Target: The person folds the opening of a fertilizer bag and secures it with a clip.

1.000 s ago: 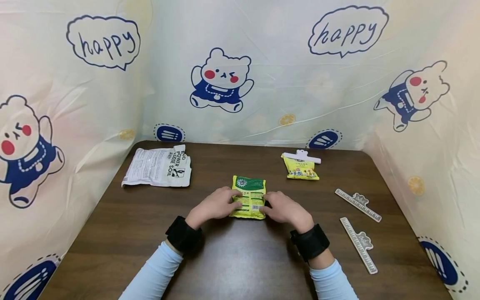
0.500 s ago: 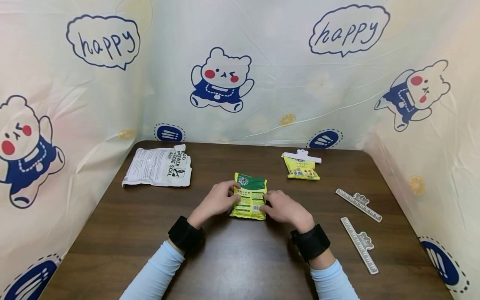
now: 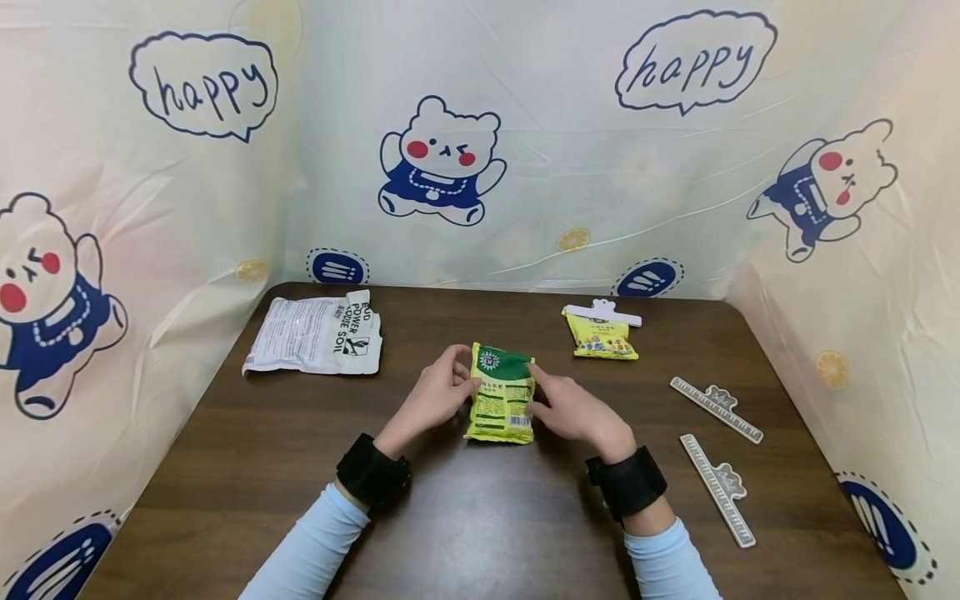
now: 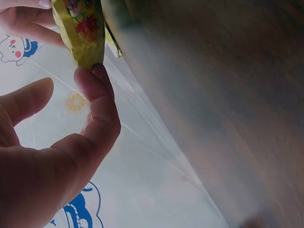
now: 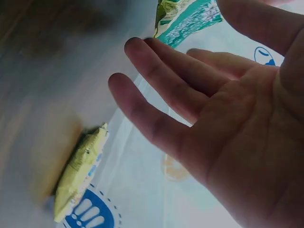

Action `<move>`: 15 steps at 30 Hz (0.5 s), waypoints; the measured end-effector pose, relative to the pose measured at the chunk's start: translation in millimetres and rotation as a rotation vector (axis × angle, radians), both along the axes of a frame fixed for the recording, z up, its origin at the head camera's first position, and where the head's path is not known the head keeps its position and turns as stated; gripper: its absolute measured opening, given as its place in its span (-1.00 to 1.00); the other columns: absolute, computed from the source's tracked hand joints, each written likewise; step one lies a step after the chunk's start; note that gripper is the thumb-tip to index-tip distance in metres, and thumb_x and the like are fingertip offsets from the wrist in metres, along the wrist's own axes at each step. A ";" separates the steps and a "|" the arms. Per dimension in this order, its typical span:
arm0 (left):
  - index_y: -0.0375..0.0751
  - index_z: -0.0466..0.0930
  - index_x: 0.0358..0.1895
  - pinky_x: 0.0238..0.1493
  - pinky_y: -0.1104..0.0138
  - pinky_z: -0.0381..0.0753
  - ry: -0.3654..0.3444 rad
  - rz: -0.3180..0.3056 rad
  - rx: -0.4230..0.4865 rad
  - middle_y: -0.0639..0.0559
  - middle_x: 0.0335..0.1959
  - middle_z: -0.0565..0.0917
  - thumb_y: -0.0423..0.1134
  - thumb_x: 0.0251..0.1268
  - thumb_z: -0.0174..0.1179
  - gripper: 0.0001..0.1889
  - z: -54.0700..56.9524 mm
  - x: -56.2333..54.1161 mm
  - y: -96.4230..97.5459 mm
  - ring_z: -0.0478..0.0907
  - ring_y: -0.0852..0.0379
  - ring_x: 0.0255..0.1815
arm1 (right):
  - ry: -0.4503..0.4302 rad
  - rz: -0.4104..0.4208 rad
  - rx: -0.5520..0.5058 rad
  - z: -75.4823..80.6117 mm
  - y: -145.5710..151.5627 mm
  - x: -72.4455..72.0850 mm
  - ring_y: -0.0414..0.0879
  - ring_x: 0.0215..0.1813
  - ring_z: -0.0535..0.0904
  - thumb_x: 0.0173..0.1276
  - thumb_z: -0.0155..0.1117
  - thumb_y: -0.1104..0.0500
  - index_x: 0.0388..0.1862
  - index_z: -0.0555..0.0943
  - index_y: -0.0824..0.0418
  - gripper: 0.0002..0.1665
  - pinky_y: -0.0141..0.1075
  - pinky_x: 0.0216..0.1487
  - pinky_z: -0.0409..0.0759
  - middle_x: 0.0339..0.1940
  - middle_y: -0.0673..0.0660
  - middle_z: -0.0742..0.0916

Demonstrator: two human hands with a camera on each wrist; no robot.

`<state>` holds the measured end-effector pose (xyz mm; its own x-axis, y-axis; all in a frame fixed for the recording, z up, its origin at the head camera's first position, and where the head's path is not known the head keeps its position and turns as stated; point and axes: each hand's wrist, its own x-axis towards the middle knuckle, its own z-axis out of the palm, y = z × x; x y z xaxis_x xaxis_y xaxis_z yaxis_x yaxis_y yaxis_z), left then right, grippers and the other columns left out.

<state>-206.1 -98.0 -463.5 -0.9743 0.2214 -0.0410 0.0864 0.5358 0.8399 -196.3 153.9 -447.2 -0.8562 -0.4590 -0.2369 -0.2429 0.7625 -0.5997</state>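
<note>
A yellow packet with a green top band [image 3: 502, 404] is at the middle of the table, back print upward, between both hands. My left hand [image 3: 431, 392] is at its left edge. In the left wrist view, bent left fingertips touch the end of the packet [image 4: 85, 40], while the left thumb stands apart from it. My right hand [image 3: 577, 408] is at the packet's right edge, index finger near the green band. In the right wrist view, the right hand [image 5: 204, 104] shows straight, spread fingers, with the thumb beside the packet [image 5: 190, 21].
A white bag with black print [image 3: 315, 333] lies at the back left. At the back right is a small yellow packet [image 3: 602, 337] with a white clip [image 3: 603, 312] across its top. Two ruler-like clips [image 3: 717, 408] lie at the right. A printed curtain [image 3: 555, 158] encloses the table [image 3: 465, 533].
The yellow packet has shifted slightly right and shows more of its length. My left hand has slid up its left edge; my right index finger has moved up toward the green band.
</note>
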 end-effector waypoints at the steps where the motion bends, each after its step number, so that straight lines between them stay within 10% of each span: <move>1: -0.27 0.32 0.52 -0.11 0.14 0.64 -0.002 -0.004 -0.005 -0.02 -0.14 0.70 -0.24 0.53 0.30 -0.39 0.0 -0.1 0.1 0.67 0.09 -0.21 | -0.002 0.001 -0.011 -0.7 0.6 -0.4 0.09 0.46 0.46 0.66 0.20 0.13 0.72 0.07 0.32 -0.16 0.09 0.41 0.43 0.55 0.34 0.46; 15: -0.44 0.52 0.34 -0.16 0.21 0.64 0.004 -0.064 -0.035 0.00 -0.22 0.66 -0.45 0.44 0.22 -0.57 -3.7 0.2 3.5 0.62 0.11 -0.22 | -0.007 0.041 -0.200 -1.9 10.3 -6.4 0.20 0.32 0.62 0.61 0.19 0.34 0.69 0.14 0.34 -0.22 0.09 0.27 0.57 0.38 0.39 0.60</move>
